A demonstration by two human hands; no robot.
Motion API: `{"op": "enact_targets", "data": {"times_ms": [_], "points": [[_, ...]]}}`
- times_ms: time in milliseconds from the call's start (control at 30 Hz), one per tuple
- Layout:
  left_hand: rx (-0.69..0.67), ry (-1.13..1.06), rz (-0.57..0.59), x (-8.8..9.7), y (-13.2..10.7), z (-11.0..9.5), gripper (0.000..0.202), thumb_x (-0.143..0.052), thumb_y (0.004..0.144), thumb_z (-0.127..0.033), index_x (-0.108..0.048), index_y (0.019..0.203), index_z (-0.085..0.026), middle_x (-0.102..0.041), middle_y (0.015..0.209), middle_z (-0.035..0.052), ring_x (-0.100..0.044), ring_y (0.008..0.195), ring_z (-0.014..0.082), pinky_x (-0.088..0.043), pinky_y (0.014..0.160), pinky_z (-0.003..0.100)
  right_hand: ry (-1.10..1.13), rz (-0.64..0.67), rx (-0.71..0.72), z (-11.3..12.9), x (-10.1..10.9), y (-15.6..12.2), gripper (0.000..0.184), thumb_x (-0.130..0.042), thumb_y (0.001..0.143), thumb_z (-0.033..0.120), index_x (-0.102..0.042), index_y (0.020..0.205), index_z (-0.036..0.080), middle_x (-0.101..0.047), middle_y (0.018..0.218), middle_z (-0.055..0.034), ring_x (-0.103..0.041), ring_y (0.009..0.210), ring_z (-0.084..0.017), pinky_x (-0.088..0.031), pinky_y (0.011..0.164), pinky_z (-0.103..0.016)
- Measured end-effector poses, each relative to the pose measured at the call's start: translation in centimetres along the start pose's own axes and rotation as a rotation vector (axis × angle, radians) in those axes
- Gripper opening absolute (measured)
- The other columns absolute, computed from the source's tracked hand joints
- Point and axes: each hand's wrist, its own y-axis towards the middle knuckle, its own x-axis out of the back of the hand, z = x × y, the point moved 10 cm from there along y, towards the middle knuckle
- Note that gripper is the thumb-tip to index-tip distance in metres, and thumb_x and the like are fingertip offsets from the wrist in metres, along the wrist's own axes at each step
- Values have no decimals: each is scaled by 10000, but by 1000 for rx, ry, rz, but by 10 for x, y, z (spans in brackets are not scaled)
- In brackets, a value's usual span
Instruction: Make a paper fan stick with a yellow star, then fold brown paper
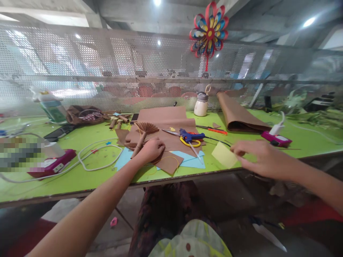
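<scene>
The yellow paper (pixel 224 155) is a small square held tilted just above the bench (pixel 80 175), close to its near edge and to the right of the blue paper (pixel 191 160). The right hand (pixel 261 159) pinches it by its right-hand corner between thumb and fingertips. The forearm comes in from the right, out past the bench edge. Bare green surface lies under and behind the square, with free room on to the pink device (pixel 276 138) further right.

The left hand (pixel 152 150) lies knuckles up on the brown paper (pixel 168 162), which overlaps the blue sheet near the front edge. Its fingers are curled down onto the paper; whether they grip it cannot be told. That arm reaches straight forward across the edge.

Just behind this hand are a pleated brown fan (pixel 147 127) and rolled brown tubes. Scissors (pixel 190 143) with yellow handles and a blue glue gun (pixel 190 135) lie between the two hands, further back. A white cable (pixel 99 157) loops to the left, near another pink device (pixel 52 164).

At the back stand a white jar (pixel 201 104) and a roll of brown paper (pixel 239 116). A perforated metal screen (pixel 107 71) runs behind the bench, and a colourful paper flower (pixel 209 31) hangs on it.
</scene>
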Motion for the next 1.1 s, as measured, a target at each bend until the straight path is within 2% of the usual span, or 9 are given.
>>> {"op": "enact_targets", "data": {"times_ms": [100,167,300,400,467,567,667,833,1100], "points": [[28,-85,91,-4,8,-1,199,-539,734,-297,-677,692,-159,-650,733,76,-581,714,194,-422,693,276,148,-71,-56,-3,8,38,82,-504,807,197,-559,748,185,-633,773,-26,-579,690,-144,-443,663,-255],[114,-251,147,-7,13,1,229,-569,717,-353,-649,641,-152,-636,657,68,-583,680,197,-427,666,275,224,-68,-12,5,-10,73,97,-492,828,216,-575,791,182,-635,785,-30,-578,696,-145,-455,670,-261],[448,-1010,279,-28,10,11,553,-427,761,-638,-625,765,-122,-657,711,108,-625,676,210,-481,660,316,183,-144,209,39,-58,130,109,-463,829,144,-570,834,165,-619,806,-57,-561,728,-159,-456,689,-288],[545,-1511,366,-39,6,5,717,-316,732,-755,-593,834,-102,-664,764,148,-644,703,227,-506,695,373,96,-134,403,67,-91,146,126,-446,832,107,-557,810,162,-606,841,-85,-550,824,-186,-453,742,-317],[518,-1675,335,-37,6,4,626,-392,769,-678,-588,876,-93,-668,798,147,-651,736,226,-511,733,391,47,-76,492,78,-109,147,130,-444,834,98,-550,793,160,-602,855,-91,-534,856,-201,-450,756,-340],[437,-1753,181,-30,8,10,295,-543,814,-340,-595,969,-93,-670,902,127,-649,814,214,-505,808,413,111,-52,530,79,-118,148,132,-440,852,105,-550,808,163,-606,881,-84,-521,866,-197,-450,779,-354],[412,-1760,68,-26,10,14,208,-549,768,-131,-615,959,-82,-666,946,129,-644,829,206,-511,826,413,284,-140,459,65,-109,153,117,-461,852,118,-563,857,175,-613,941,-86,-522,922,-194,-445,829,-365],[431,-1768,-69,-20,13,21,236,-510,741,-83,-635,942,-82,-669,991,132,-645,834,191,-532,798,355,471,-250,278,35,-106,160,72,-538,797,138,-586,808,190,-607,1048,-96,-516,1022,-221,-419,887,-425],[405,-1753,134,-39,12,1,311,-431,817,-199,-616,1029,-68,-679,952,181,-661,831,230,-516,783,390,963,-212,-193,-22,-151,161,101,-592,757,269,-568,734,174,-586,1150,-98,-582,985,-197,-474,817,-342]]}}
